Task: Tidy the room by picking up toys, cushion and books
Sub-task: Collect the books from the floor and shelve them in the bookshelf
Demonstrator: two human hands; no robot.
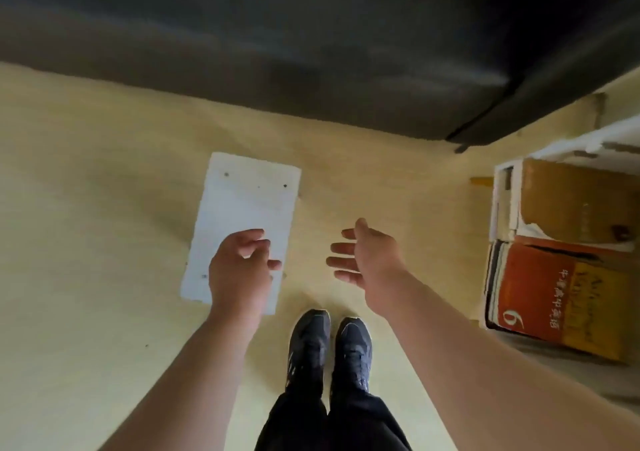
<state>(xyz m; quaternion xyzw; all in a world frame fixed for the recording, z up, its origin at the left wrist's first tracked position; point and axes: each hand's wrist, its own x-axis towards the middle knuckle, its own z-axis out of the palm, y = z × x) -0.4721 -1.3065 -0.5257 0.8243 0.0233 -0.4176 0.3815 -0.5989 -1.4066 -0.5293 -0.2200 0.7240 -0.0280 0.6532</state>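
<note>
One flat white rectangular pad (244, 208) on the yellow carpet (86, 191) - left hand (239, 272) loosely curled above it, holding nothing; right hand (363, 260) spread, empty. Two books far right - brown book (571, 201), orange-red book (536, 295).

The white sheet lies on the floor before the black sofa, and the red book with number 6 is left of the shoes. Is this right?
Not quite. The head view shows the red book right of the shoes, not left. The white sheet does lie on the floor before the black sofa.
</note>
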